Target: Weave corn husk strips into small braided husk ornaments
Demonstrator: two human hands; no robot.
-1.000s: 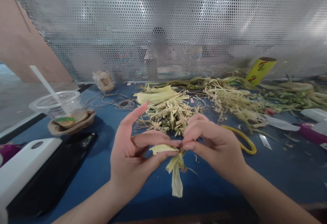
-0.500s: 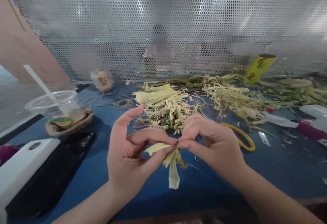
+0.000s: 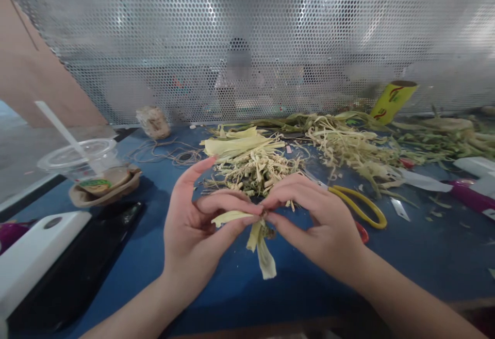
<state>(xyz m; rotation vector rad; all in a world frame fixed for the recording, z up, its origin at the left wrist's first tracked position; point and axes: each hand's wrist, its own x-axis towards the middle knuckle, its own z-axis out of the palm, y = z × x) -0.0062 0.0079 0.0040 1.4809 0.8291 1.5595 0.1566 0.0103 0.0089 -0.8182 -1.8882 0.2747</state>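
Now, from the head camera, I see my two bare hands meeting low in the middle of the scene, above a blue desk (image 3: 162,256). My left hand (image 3: 193,230) pinches a pale yellow husk strip (image 3: 265,256) between thumb and fingertips, with its index finger pointing up and away. My right hand (image 3: 320,220) pinches the same strip from the right side, fingertips touching those of the left. The strip's loose ends hang down just below the fingers, close over the desk.

Just beyond the hands lies a heap of short husk cuttings (image 3: 257,171), with flat pale husk leaves (image 3: 235,143) behind it. Farther right, a long tangle of shredded husk (image 3: 356,148) runs along the far edge. Yellow-handled scissors (image 3: 358,205) lie just right of my right hand. At far right sits a yellow roll (image 3: 392,99), tilted. On the near left are a white box (image 3: 34,256) and a dark tray (image 3: 85,256); behind them is a clear plastic cup (image 3: 83,158) with a straw. Twine (image 3: 170,153) lies loose at the far left. A perforated metal screen (image 3: 247,29) closes the back.
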